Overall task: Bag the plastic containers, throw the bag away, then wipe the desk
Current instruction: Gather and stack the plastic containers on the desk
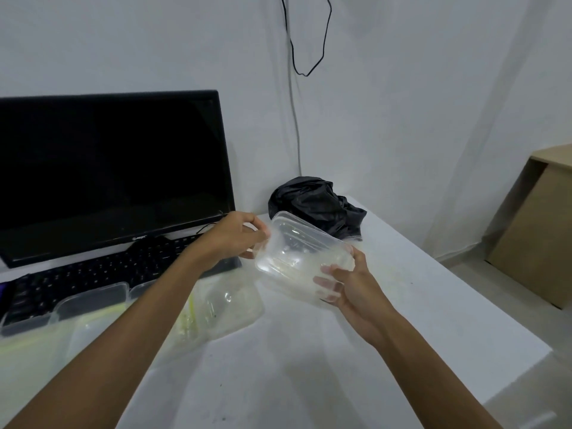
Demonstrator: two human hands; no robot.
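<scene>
I hold a clear rectangular plastic container (298, 252) tilted in the air above the white desk (387, 305). My left hand (236, 235) grips its far left rim. My right hand (346, 286) curls round its near right side from below. A crumpled black bag (315, 204) lies on the desk against the wall, just behind the container. Several more clear containers and lids (229, 308) lie on the desk at the lower left, under my left forearm; some show yellowish residue.
A black monitor (111, 171) stands at the left with a black keyboard (102, 274) in front of it. A cable (294, 119) hangs down the wall. A wooden cabinet (538, 227) stands at the right, beyond the desk's right edge.
</scene>
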